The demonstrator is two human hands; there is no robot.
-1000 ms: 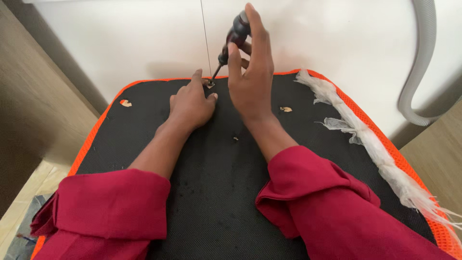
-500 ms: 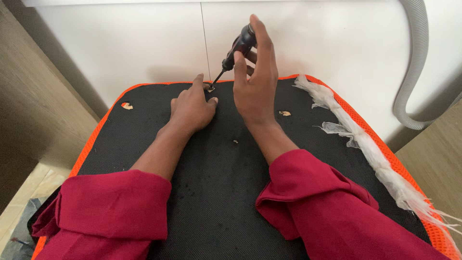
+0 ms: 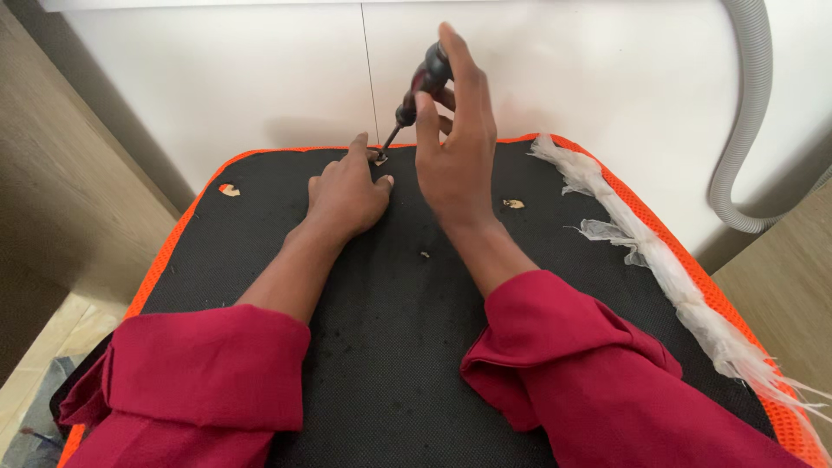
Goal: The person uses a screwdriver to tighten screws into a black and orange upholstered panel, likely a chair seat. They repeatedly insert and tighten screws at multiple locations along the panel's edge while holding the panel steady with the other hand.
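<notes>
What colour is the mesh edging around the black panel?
Orange: the mesh edging borders the black panel, shown best in the head view.

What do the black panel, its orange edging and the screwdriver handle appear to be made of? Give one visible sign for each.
Black panel: probably woven fabric, matte with a fine grain. Orange edging: mesh textile, holes visible. Screwdriver handle: likely glossy dark plastic or rubber, showing highlights.
</notes>
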